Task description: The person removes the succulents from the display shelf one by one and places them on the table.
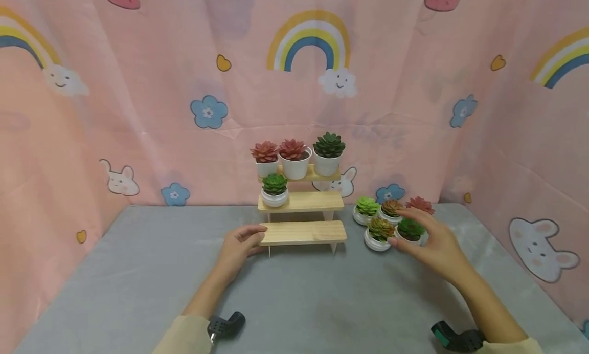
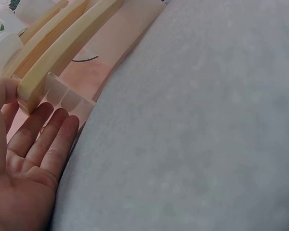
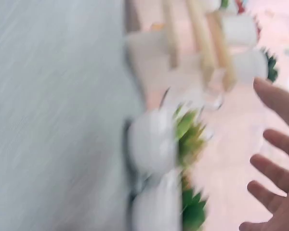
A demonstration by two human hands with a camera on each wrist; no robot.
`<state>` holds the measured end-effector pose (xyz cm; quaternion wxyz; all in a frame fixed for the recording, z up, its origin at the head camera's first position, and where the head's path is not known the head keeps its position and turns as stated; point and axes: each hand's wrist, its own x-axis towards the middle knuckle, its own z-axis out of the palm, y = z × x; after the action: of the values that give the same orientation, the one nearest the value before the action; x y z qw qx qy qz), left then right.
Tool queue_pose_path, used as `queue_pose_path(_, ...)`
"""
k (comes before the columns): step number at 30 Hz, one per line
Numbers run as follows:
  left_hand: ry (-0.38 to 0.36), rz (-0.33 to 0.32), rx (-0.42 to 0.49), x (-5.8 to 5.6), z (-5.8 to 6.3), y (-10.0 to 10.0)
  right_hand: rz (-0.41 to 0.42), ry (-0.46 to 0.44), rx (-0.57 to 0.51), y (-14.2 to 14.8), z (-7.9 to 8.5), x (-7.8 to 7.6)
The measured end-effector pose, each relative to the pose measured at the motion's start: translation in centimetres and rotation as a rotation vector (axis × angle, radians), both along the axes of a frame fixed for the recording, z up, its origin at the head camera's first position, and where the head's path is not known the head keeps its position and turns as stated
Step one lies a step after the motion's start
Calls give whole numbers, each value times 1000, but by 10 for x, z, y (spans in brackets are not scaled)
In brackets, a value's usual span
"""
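A three-step wooden display stand (image 1: 303, 233) with clear supports stands mid-table. My left hand (image 1: 240, 241) holds the left end of its lowest step, and in the left wrist view several fingers (image 2: 58, 144) stretch out beneath the board beside the clear support. My right hand (image 1: 434, 246), thumb and fingers spread, is over a cluster of small potted succulents at the stand's right. In the cluster are a light green succulent (image 1: 367, 206), a brown one (image 1: 392, 207), an orange-green one (image 1: 380, 229), a dark green one (image 1: 410, 229) and a red one (image 1: 421, 205), partly hidden behind the hand.
On the top step stand two pink-red succulents (image 1: 265, 152) (image 1: 293, 150) and a dark green succulent (image 1: 329, 146) in white pots. A green succulent (image 1: 274, 184) sits at the left of the middle step. Behind the grey table (image 1: 152, 272) hangs a pink patterned curtain (image 1: 156, 78).
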<state>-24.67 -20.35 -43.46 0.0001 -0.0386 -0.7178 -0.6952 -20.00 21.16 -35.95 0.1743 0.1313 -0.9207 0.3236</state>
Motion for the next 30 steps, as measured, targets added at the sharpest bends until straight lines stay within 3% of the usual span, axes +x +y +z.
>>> queue_pose_path(4, -8, 1, 16, 0, -2, 2, 48, 45, 1, -17, 22, 6)
queue_pose_path(8, -25, 19, 28, 1, -2, 2, 169, 81, 20, -36, 42, 6)
queue_pose_path(16, -30, 28, 17, 0, 0, -2, 351, 102, -44, -86, 64, -9)
queue_pose_path(22, -20, 9, 12, -2, -1, -2, 412, 102, -110, -125, 76, -23)
queue_pose_path(30, -4, 4, 13, -4, -3, -3, 427, 82, -150, -170, 84, -39)
